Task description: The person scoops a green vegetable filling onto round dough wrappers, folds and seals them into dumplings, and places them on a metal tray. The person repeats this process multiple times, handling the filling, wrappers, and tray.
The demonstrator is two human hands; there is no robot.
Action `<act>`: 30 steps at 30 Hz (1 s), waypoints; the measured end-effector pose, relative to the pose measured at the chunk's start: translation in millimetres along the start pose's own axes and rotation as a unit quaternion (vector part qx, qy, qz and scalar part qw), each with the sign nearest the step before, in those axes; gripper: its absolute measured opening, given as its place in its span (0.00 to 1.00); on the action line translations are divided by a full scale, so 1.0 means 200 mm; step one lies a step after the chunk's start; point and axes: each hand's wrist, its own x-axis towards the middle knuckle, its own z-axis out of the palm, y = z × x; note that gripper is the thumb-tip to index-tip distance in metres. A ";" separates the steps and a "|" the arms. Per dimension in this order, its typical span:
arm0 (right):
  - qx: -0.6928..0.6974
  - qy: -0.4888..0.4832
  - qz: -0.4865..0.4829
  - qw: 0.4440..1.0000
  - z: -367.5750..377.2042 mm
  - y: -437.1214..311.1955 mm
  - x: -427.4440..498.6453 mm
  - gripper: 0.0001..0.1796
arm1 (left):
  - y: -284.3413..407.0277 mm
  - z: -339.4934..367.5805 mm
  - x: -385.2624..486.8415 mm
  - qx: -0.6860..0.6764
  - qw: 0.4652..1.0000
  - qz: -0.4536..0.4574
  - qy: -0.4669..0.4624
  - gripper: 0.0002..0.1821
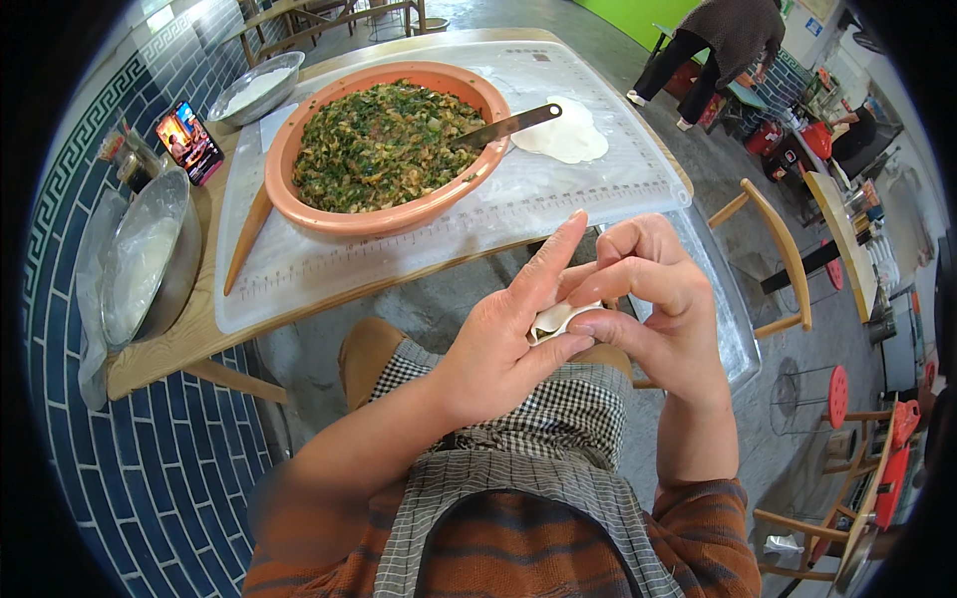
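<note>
Both hands hold one small folded dough wrapper (552, 320) above my lap. My left hand (501, 336) cradles it, index finger pointing up, thumb along its lower edge. My right hand (658, 306) pinches its right side between thumb and fingers. A little filling shows in its opening. Beyond the hands, an orange basin (389, 224) full of chopped green filling (381, 142) stands on a translucent measuring mat (478, 220). A flat metal spatula (516, 125) leans in the basin. Flat white dough wrappers (564, 134) lie right of it.
A tapered wooden rolling pin (247, 239) lies left of the basin. A metal bowl with plastic-covered dough (149, 261), a lit phone (189, 142) and a bowl of flour (256, 90) stand along the left side. A metal-topped surface (718, 299) and a wooden chair (789, 254) are at right. A person (718, 45) bends in the background.
</note>
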 end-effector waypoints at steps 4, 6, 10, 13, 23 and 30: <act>-0.075 -0.019 -0.076 0.994 0.01 0.02 0.01 0.12 | -0.01 -0.02 -0.02 0.010 0.999 -0.038 0.013 0.39; -0.118 0.010 -0.096 0.988 0.03 0.03 0.00 0.11 | -0.03 -0.04 -0.02 0.001 0.998 -0.040 0.038 0.34; -0.140 0.047 -0.147 0.978 0.09 0.04 -0.01 0.18 | -0.06 -0.09 -0.05 -0.082 0.986 -0.133 0.050 0.25; -0.078 0.075 -0.044 0.993 0.15 0.04 -0.02 0.34 | -0.09 -0.12 -0.07 -0.177 0.972 -0.139 0.067 0.21; 0.077 0.051 0.041 0.995 0.14 0.10 -0.10 0.18 | -0.16 -0.17 -0.11 -0.316 0.935 -0.148 0.063 0.20; 0.045 0.063 0.041 0.996 0.16 0.09 -0.10 0.10 | -0.14 -0.18 -0.11 -0.261 0.951 -0.157 0.054 0.19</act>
